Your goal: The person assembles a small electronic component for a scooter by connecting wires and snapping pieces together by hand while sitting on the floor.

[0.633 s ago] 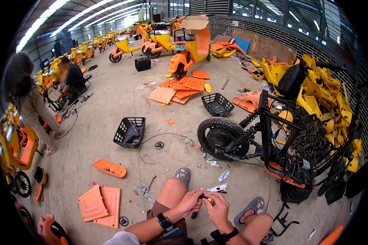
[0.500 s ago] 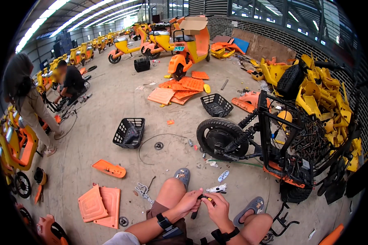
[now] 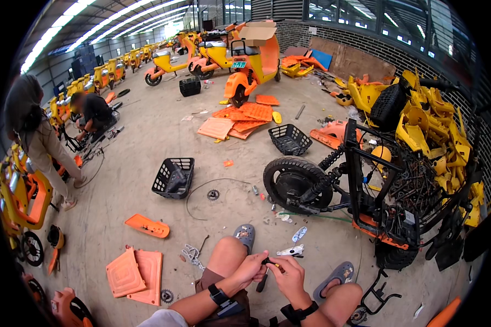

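The head view gives me two overlapping orange panels [image 3: 126,271] on the floor [image 3: 131,180] at left, then a black basket [image 3: 189,175] farther off. Between the bent knees [image 3: 229,253], the left hand [image 3: 250,271] pinches a small black piece [image 3: 265,261]; the right hand [image 3: 290,277] pinches its yellowish end, fingertips close together. Rightward I see a bare black scooter frame [image 3: 355,169] on the floor.

small black piece [image 3: 266,261], yellow showing beside it, black handle [image 3: 262,283] slanting below
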A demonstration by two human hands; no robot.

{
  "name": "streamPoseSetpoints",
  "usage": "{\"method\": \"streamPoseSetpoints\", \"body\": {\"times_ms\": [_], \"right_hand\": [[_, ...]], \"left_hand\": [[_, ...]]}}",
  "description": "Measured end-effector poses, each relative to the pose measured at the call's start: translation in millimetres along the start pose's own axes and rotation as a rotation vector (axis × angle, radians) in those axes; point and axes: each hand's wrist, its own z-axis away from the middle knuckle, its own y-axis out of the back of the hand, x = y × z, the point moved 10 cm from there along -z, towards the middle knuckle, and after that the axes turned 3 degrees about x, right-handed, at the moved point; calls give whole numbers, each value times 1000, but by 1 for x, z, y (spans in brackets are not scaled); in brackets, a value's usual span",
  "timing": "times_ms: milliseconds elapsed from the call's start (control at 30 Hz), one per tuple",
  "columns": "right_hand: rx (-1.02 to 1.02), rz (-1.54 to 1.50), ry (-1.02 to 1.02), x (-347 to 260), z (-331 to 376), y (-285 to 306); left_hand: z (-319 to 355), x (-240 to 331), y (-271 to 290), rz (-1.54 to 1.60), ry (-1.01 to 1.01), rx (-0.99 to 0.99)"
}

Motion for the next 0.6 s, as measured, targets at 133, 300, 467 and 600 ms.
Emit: {"method": "streamPoseSetpoints", "body": {"times_ms": [133,300,467,600], "right_hand": [[59,3,157,-9,1,-1],[76,55,267,-20,3,-2],[91,-6,197,-16,2,-4],[16,-38,26,-2,-1,-8]], "left_hand": [[0,-2,3,18,14,3],[-4,-10,7,110,78,-57],[-2,-10,8,116,85,-48],[0,-5,8,92,58,-11]]}}
